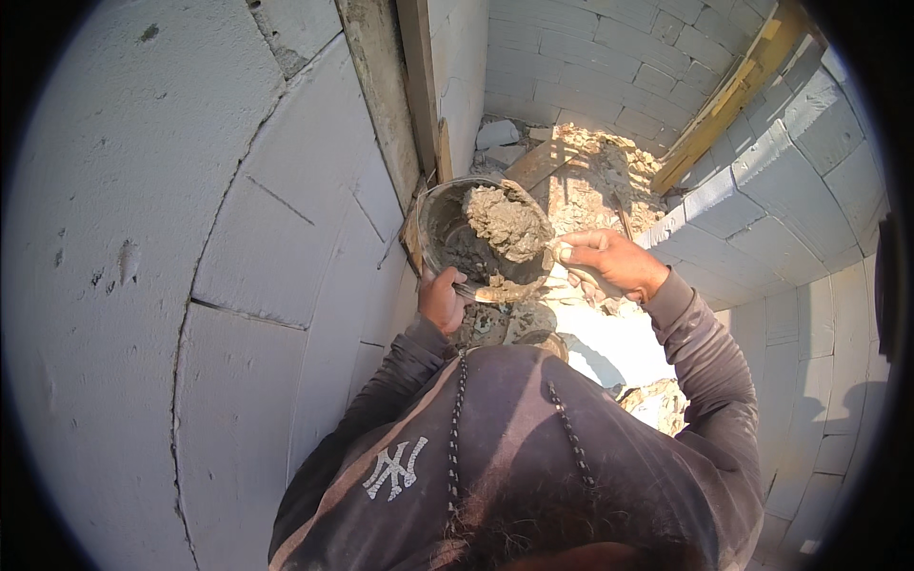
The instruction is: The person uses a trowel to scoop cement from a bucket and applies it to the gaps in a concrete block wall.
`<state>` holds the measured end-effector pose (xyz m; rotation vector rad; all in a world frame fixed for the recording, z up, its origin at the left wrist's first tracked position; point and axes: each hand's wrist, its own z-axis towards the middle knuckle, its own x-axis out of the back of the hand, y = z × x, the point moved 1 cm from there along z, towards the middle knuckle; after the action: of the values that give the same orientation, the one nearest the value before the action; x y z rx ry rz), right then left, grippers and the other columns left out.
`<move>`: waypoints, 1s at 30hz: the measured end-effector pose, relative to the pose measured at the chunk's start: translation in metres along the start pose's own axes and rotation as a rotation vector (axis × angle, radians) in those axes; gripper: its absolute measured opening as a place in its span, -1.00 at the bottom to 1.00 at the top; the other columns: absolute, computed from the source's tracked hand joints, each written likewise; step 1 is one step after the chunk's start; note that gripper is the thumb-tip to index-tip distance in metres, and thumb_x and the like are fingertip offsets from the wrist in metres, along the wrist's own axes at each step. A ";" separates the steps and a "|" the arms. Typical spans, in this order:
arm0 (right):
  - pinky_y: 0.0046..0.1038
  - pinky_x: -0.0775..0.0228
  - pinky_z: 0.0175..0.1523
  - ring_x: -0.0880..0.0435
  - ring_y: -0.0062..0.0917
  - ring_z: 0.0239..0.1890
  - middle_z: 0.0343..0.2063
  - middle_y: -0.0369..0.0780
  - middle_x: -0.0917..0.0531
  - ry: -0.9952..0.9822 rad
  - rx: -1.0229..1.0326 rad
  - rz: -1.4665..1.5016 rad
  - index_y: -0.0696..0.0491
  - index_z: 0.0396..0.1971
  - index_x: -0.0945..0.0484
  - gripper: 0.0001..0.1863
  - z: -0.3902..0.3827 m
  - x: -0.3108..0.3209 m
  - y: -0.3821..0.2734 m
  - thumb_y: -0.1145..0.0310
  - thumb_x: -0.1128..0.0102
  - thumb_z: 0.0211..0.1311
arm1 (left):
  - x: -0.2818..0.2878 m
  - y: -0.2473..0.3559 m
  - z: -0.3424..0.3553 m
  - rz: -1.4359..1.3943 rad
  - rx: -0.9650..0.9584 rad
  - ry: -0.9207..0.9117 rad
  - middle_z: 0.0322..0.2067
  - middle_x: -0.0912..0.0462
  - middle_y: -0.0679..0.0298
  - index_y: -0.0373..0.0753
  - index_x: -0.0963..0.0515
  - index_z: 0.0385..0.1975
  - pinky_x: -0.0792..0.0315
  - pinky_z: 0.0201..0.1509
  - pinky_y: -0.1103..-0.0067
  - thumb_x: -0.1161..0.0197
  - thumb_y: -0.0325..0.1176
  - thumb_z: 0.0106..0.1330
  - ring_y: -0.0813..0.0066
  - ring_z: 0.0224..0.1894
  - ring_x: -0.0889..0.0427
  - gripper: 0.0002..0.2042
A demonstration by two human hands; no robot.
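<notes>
My left hand (441, 303) grips the near-left rim of a round, mortar-smeared bucket (443, 214). My right hand (619, 268) is closed on the handle of a trowel (562, 255) at the bucket's right. A thick lump of wet grey mortar (503, 219) sits on the trowel over the bucket, hiding its blade. More mortar lies inside the bucket, below the lump. My dark sleeves come up from the lower edge on both sides.
Pale block walls (257, 190) rise close on the left, at the back and on the right. A wooden post (419, 86) stands along the left wall, and a yellow plank (714, 105) leans at back right. Boards, broken blocks and rubble (600, 162) cover the ground beyond the bucket.
</notes>
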<state>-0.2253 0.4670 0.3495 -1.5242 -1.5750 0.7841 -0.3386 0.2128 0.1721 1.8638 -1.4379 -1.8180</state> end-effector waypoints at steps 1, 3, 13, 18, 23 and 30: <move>-0.63 -0.40 -0.56 -0.55 -0.71 -0.63 -0.42 -0.27 -0.68 0.028 0.043 -0.046 0.17 0.25 -0.54 -0.57 -0.002 0.007 -0.018 0.30 -0.21 0.49 | 0.003 0.003 0.000 -0.065 0.045 0.037 -0.09 -0.54 0.20 -0.15 -0.35 0.22 -0.73 -0.14 0.16 -0.04 -0.59 0.24 0.20 -0.14 -0.69 -0.51; -0.65 -0.48 -0.51 -0.60 -0.69 -0.59 -0.36 -0.27 -0.71 -0.107 0.001 0.026 0.21 0.25 -0.53 -0.57 -0.033 0.009 -0.094 0.33 -0.21 0.49 | 0.025 -0.004 0.009 -0.046 0.062 0.009 -0.14 -0.53 0.20 -0.16 -0.34 0.22 -0.73 -0.14 0.11 -0.05 -0.58 0.23 0.16 -0.20 -0.70 -0.50; -0.63 -0.60 -0.48 -0.68 -0.59 -0.49 -0.19 -0.12 -0.66 0.215 0.727 -0.321 0.22 0.36 -0.37 -0.43 -0.082 0.042 -0.427 0.24 -0.14 0.47 | 0.049 -0.030 0.020 -0.100 0.058 0.154 -0.17 -0.51 0.13 -0.24 -0.43 0.03 -0.73 -0.36 0.13 -0.22 -0.49 0.15 0.15 -0.22 -0.66 -0.60; -0.40 -0.42 -0.44 -0.51 -0.54 -0.52 -0.43 -0.23 -0.63 0.294 1.002 -0.558 0.07 -0.14 -0.59 -0.81 0.029 -0.001 -0.537 0.30 -0.08 0.44 | 0.055 -0.038 0.021 -0.096 0.111 0.142 -0.17 -0.48 0.14 -0.25 -0.43 0.05 -0.73 -0.41 0.12 -0.22 -0.51 0.13 0.15 -0.24 -0.63 -0.58; -0.35 -0.52 -0.40 -0.66 -0.42 -0.44 -0.36 -0.11 -0.67 0.675 1.034 -0.637 0.04 -0.09 -0.63 -0.80 0.014 -0.062 -0.492 0.31 -0.13 0.43 | 0.043 -0.028 0.013 -0.025 0.114 0.120 -0.10 -0.50 0.09 -0.21 -0.39 0.13 -0.70 -0.20 -0.05 -0.14 -0.53 0.24 0.07 -0.16 -0.64 -0.58; -0.58 -0.73 -0.26 -0.74 -0.61 -0.30 -0.09 -0.10 -0.65 0.515 1.200 -0.489 0.16 0.42 -0.31 -0.39 0.000 -0.031 -0.346 0.14 -0.11 0.52 | 0.044 -0.007 0.011 -0.057 0.090 0.119 -0.01 -0.55 0.10 -0.23 -0.35 0.24 -0.75 -0.07 0.05 -0.04 -0.59 0.21 0.07 -0.02 -0.69 -0.48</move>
<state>-0.4009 0.4068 0.6437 -0.3703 -0.7301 0.7341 -0.3533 0.1908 0.1351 2.0387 -1.4620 -1.6606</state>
